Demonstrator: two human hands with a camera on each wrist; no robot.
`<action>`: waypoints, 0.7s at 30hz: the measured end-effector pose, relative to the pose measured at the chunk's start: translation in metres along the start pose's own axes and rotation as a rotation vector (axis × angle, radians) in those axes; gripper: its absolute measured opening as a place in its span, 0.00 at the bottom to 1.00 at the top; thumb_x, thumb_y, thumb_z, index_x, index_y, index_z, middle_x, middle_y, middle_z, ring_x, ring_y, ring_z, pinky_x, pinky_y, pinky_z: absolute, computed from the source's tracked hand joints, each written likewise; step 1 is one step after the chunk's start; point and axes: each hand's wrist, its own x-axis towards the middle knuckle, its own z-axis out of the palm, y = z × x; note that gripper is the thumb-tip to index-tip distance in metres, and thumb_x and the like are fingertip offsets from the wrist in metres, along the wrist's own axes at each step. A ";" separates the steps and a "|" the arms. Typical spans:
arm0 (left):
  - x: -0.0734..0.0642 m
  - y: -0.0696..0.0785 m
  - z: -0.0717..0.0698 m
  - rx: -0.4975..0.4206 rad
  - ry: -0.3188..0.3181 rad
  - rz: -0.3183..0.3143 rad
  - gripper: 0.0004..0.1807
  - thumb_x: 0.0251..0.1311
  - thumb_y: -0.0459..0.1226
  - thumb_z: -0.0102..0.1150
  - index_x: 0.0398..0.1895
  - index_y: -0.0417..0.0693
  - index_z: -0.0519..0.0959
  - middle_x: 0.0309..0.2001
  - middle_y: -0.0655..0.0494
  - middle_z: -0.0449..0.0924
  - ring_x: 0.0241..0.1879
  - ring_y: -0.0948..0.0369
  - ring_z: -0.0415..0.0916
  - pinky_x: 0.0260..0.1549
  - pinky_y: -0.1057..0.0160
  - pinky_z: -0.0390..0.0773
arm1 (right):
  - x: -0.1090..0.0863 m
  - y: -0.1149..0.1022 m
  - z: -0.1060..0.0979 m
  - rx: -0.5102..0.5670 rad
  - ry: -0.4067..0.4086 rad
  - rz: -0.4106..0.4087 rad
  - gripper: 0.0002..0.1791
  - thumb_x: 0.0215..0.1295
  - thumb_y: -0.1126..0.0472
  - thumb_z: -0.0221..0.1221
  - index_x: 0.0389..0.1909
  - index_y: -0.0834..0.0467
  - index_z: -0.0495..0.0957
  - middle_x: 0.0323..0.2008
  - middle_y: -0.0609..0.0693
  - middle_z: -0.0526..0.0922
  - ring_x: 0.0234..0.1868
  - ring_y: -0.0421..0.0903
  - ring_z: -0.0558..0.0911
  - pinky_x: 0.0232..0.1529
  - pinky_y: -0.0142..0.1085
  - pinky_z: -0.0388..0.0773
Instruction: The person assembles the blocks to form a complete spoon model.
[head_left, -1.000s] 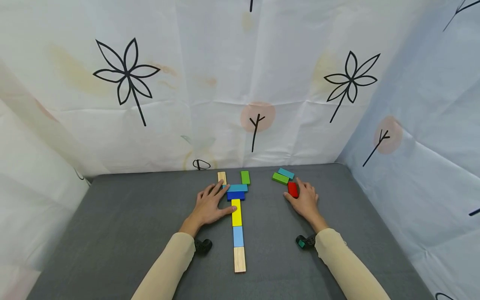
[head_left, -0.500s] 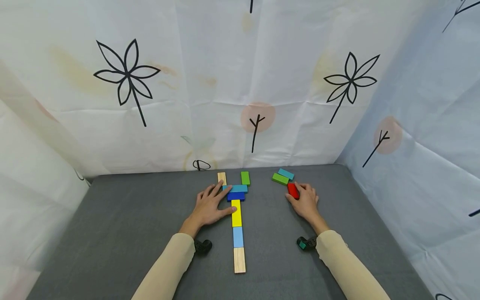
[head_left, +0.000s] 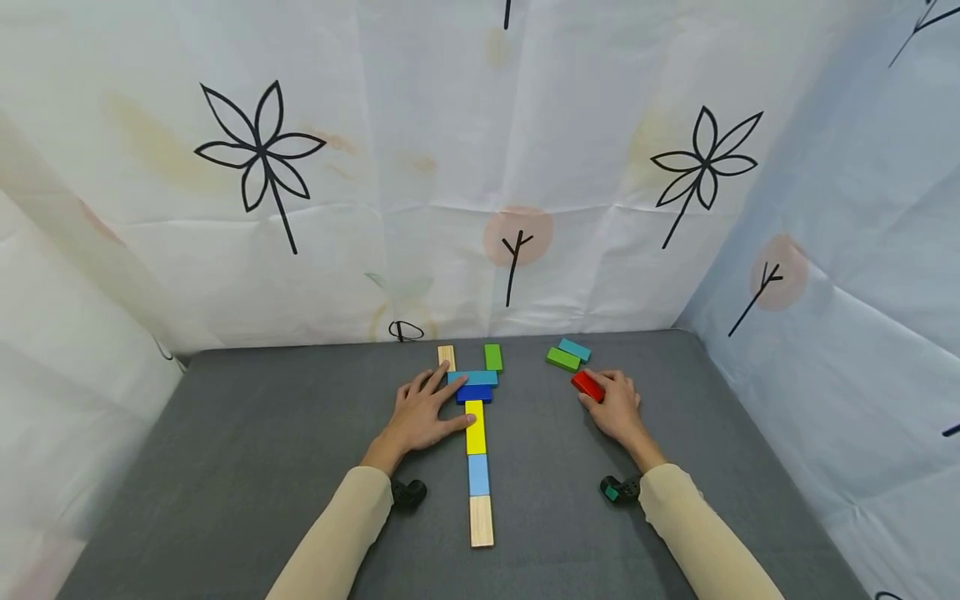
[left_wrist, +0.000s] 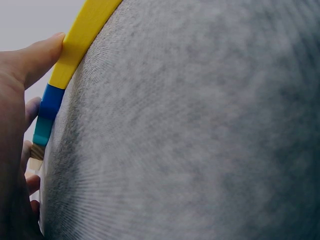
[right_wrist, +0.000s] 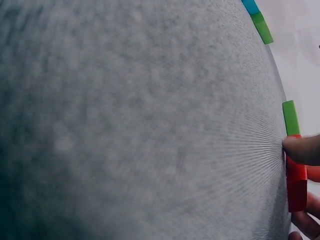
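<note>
My left hand (head_left: 416, 419) lies with its fingers spread over a row of blocks. Its thumb touches the yellow block (head_left: 476, 437), its index finger reaches the teal block (head_left: 480, 378), and another fingertip is at the far wooden block (head_left: 446, 356). A dark blue block (head_left: 474, 393) sits crosswise between teal and yellow. On the right, my right hand (head_left: 619, 410) pinches a red block (head_left: 588, 385) between thumb and fingers, close to the table. The right wrist view shows the thumb on the side of the red block (right_wrist: 297, 195).
A light blue block (head_left: 478, 475) and a wooden block (head_left: 482, 521) continue the row toward me. One green block (head_left: 493, 357) stands beyond the teal one. Another green block (head_left: 563, 359) and a smaller-looking teal block (head_left: 575, 349) lie side by side behind the red one.
My right thumb and fingers have closed on the red block, turning it so that it now lies slanted and slightly apart from the green block. My left hand has stayed in place.
</note>
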 end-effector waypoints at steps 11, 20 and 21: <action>-0.002 0.003 -0.003 -0.002 -0.012 0.001 0.43 0.64 0.67 0.53 0.80 0.65 0.60 0.82 0.53 0.45 0.77 0.43 0.46 0.66 0.33 0.50 | -0.009 -0.007 -0.010 -0.062 0.042 0.061 0.25 0.65 0.57 0.68 0.57 0.70 0.80 0.52 0.68 0.76 0.52 0.65 0.71 0.50 0.59 0.61; -0.002 0.004 -0.004 0.009 -0.015 -0.007 0.43 0.64 0.68 0.52 0.80 0.65 0.60 0.82 0.52 0.45 0.77 0.43 0.47 0.66 0.33 0.51 | -0.005 -0.015 -0.012 -0.043 0.042 0.031 0.23 0.65 0.60 0.68 0.57 0.68 0.81 0.50 0.67 0.78 0.52 0.65 0.73 0.49 0.59 0.60; -0.001 0.004 -0.004 0.007 -0.015 -0.007 0.43 0.64 0.68 0.52 0.80 0.66 0.60 0.82 0.52 0.45 0.77 0.43 0.47 0.65 0.32 0.51 | -0.004 -0.017 -0.011 -0.037 0.039 0.021 0.23 0.65 0.60 0.68 0.58 0.67 0.81 0.50 0.67 0.78 0.52 0.65 0.73 0.49 0.59 0.61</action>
